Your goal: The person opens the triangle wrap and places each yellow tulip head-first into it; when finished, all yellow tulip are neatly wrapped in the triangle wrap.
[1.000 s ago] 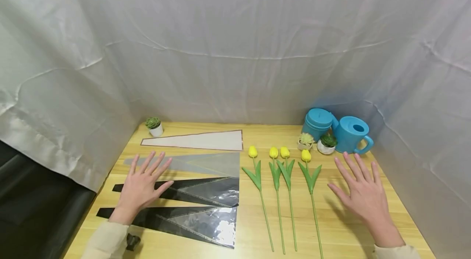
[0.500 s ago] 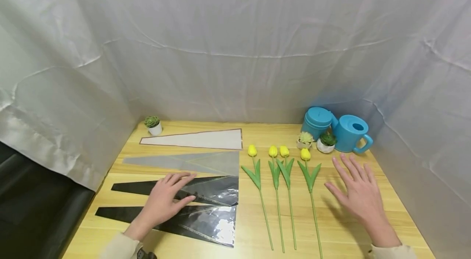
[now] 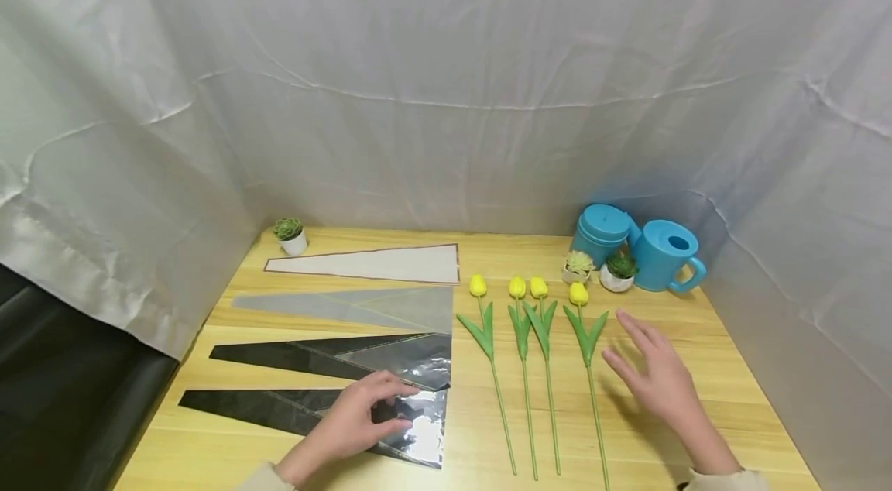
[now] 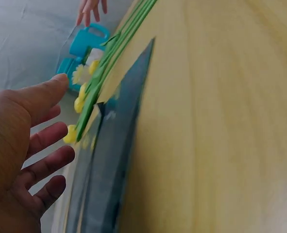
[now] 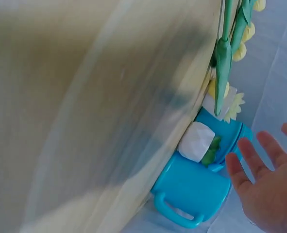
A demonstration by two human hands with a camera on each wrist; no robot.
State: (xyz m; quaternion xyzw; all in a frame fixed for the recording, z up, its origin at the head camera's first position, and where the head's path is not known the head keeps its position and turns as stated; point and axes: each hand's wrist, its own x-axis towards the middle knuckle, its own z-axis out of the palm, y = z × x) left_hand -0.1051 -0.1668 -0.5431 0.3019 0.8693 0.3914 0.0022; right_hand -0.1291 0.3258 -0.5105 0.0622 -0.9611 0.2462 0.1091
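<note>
Left fingers (image 3: 399, 389) near black sheet's (image 3: 296, 407) edge

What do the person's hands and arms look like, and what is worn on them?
The left hand and the right hand are bare; no gloves or rings show. The left sleeve and the right sleeve are light cream, cut off by the head view's bottom edge. A small dark piece shows at the right sleeve's edge, too little to identify.
</note>
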